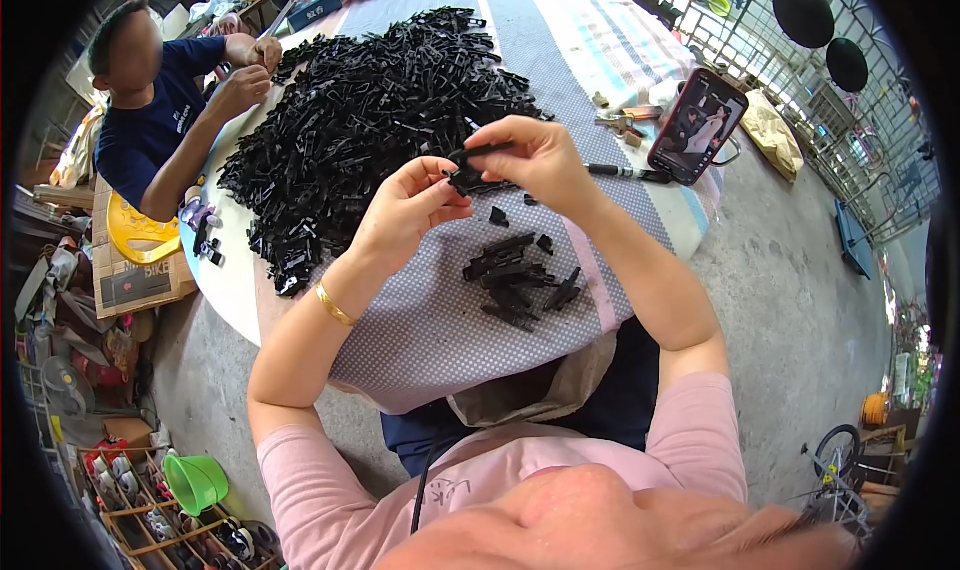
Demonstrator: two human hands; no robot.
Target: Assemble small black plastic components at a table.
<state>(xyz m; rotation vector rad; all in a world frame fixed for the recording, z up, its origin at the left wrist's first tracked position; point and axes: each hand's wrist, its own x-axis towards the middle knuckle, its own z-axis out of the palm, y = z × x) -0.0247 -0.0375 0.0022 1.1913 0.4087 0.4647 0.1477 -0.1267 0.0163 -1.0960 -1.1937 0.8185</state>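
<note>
Both hands raised over the middle of the tabletop, meeting on one small black clip. Left hand pinching the clip's lower end from beneath, fingers curled shut around it. Right hand closed on the upper end, thumb and fingertips pressing down, apparently to steady the part while the two halves are worked together. Clip held clear of the cloth, just above a small pile of similar black pieces near the tabletop's near edge, kept close, probably for easy reach. Big heap of the same parts spread toward the far left side, between both workers. Phone propped upright at the right edge, screen turned toward the wearer, with keys beside it. Another person's hands busy at the far left corner, apart from these two.
</note>
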